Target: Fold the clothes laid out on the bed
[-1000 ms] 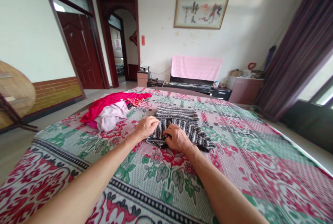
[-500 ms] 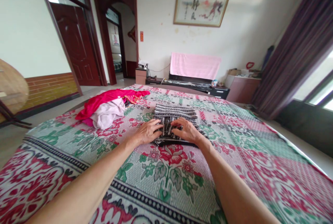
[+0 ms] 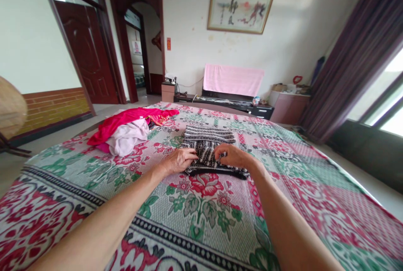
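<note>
A black-and-white striped knit garment (image 3: 209, 134) lies folded on the floral bedspread (image 3: 201, 203), straight in front of me. On its left side, my left hand (image 3: 181, 160) is closed, pinching the fabric. My right hand (image 3: 231, 155) grips the same knit with curled fingers on the right side. Between the two hands the cloth is bunched into creases. A black edge of the garment shows along its near side. My fingertips are partly hidden in the folds.
To the left lies a heap of clothes, a bright red garment (image 3: 118, 122) with a pale pink one (image 3: 127, 138). Beyond the bed's far edge stands a low black cabinet (image 3: 233, 106) under a pink cloth (image 3: 233, 78). A purple curtain (image 3: 343, 52) hangs at the right.
My right hand has shifted slightly right and its fingers have curled in. My left fingers have closed on the knit. The fabric between them is now more gathered.
</note>
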Motion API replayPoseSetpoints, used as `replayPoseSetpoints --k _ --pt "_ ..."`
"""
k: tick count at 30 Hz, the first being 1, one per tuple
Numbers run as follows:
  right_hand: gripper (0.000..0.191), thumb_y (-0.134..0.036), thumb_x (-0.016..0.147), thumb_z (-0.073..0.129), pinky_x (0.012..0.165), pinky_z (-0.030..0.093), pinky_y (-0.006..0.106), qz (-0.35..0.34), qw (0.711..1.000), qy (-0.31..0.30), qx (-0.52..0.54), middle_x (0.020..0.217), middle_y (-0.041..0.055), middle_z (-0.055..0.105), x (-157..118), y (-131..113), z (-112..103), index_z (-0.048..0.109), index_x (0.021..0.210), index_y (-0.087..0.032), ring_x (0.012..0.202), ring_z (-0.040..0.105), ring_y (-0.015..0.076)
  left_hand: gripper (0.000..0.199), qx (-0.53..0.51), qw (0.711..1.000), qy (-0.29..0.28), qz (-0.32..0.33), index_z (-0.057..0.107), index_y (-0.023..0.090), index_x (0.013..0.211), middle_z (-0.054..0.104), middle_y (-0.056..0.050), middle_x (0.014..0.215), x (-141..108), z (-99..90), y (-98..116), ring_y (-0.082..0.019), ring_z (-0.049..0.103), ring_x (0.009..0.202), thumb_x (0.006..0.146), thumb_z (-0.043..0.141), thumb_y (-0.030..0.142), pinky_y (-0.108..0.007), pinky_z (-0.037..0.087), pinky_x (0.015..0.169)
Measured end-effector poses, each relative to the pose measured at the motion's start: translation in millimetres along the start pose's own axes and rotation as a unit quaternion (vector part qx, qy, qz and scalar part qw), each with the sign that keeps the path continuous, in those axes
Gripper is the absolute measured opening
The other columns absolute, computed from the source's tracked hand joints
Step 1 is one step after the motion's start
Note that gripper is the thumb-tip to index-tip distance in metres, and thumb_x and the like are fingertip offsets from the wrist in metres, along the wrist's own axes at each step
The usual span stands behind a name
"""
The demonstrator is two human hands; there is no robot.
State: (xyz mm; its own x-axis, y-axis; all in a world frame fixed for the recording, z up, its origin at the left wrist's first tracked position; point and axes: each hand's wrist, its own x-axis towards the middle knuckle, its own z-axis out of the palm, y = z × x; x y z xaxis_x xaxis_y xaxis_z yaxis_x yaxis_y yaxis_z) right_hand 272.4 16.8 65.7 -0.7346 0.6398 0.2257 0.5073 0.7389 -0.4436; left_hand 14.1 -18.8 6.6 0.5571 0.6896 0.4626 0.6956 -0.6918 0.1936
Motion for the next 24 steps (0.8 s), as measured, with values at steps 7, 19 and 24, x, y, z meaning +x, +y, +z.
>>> replayPoseSetpoints --k 7,19,24 --pt "0.027 -0.006 0.062 0.057 0.073 0.046 0.024 0.012 0.998 -0.004 -0.069 0.083 -0.0008 0.069 -2 3 4 0.074 0.075 -0.024 0.078 0.061 0.0147 0.03 -0.026 0.999 0.029 -0.015 0.069 0.021 0.102 0.067 -0.005 0.113 0 2.3 0 -0.017 0.062 0.105 0.082 0.048 0.013 -0.031 0.046 0.098" --pt "0.027 -0.009 0.066 0.057 0.088 0.044 0.03 -0.043 0.997 0.041 -0.045 0.095 0.003 0.066 0 -4 22 0.071 0.084 -0.022 0.094 0.058 0.0174 0.025 -0.048 0.998 0.034 -0.024 0.067 0.021 0.093 0.068 -0.004 0.105 0 0.0 3 -0.017 0.062 0.102 0.079 0.049 0.01 -0.032 0.047 0.096" --pt "0.03 -0.007 0.073 0.048 0.08 0.044 0.028 0.011 0.988 0.093 -0.125 0.094 0.0074 0.063 0 -7 35 0.064 0.097 -0.017 0.087 0.059 0.0175 0.025 -0.04 0.998 0.031 -0.023 0.069 0.021 0.091 0.068 -0.004 0.107 0 -0.8 4 -0.017 0.062 0.103 0.08 0.049 0.011 -0.03 0.047 0.095"
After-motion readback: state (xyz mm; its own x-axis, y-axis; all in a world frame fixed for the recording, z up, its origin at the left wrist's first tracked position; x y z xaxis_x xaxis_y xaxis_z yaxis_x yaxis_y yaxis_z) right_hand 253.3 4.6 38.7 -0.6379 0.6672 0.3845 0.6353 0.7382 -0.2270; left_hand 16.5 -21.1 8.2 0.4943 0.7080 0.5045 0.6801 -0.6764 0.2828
